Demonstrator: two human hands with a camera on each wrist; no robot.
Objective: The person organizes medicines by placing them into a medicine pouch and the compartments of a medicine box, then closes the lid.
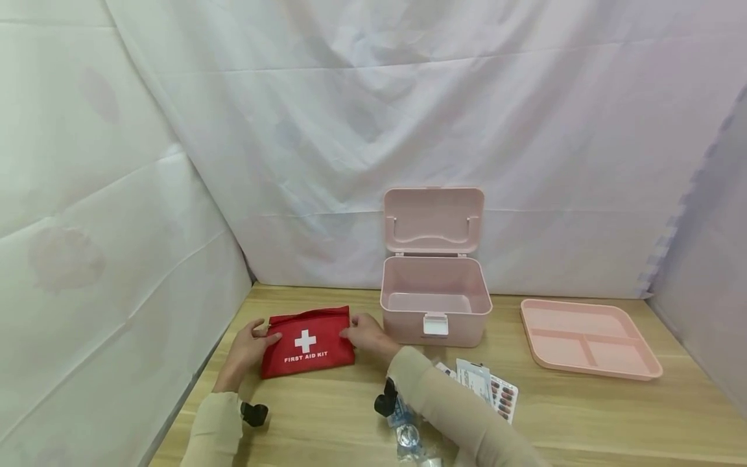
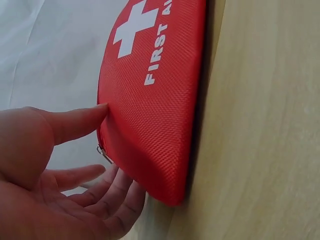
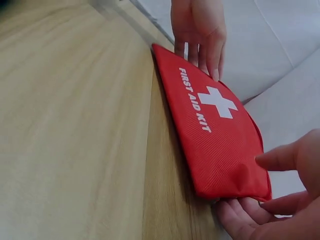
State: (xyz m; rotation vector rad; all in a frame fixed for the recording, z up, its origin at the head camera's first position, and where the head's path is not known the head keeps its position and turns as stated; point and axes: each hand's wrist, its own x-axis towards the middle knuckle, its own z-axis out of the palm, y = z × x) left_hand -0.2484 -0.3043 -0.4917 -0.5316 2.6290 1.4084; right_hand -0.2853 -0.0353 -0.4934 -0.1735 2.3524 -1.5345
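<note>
A red first aid pouch (image 1: pixel 308 342) with a white cross and white lettering lies near the back left of the table. At its left end, my left hand (image 1: pixel 248 347) holds it, thumb on the top face and fingers beneath the edge. A zipper pull (image 2: pixel 104 154) shows beside that thumb in the left wrist view. My right hand (image 1: pixel 367 334) grips the opposite end, its thumb (image 3: pixel 277 157) over the red fabric and its fingers tucked below. The undersides of the fingers are partly hidden by the pouch.
Right of the pouch stands a pink box (image 1: pixel 434 327) with its lid (image 1: pixel 434 220) raised. Farther right lies a pink divided tray (image 1: pixel 592 370). Blister packs (image 1: pixel 504 397) and clear plastic packets (image 1: pixel 408 436) lie near and under my right forearm. White cloth (image 1: pixel 362 143) hangs behind the table.
</note>
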